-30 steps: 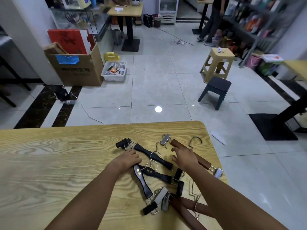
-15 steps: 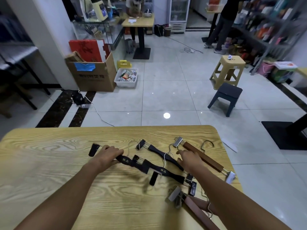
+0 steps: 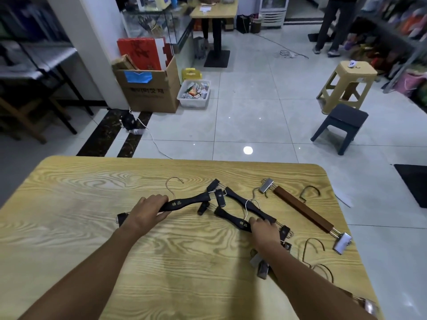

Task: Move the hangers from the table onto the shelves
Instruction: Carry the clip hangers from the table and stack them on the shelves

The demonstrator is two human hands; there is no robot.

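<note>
You're at pickup: left hand (image 3: 147, 213) grips a black hanger (image 3: 187, 202) at frame centre, right hand (image 3: 264, 230) curls round a second black hanger (image 3: 233, 219) beside it, both on the table (image 3: 87, 204). Next, lift them clear of the tangled clips (image 3: 219, 197).

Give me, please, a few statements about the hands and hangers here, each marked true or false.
1. The left hand grips a black clip hanger by its bar. True.
2. The brown wooden clip hanger lies under the right hand. False: it lies on the table apart from that hand, on its right; the right hand touches another black hanger.
3. The dark grey stool stands on the table. False: it stands on the floor beside a beige stool.
4. The cardboard box bears a blue patch. True.
</note>
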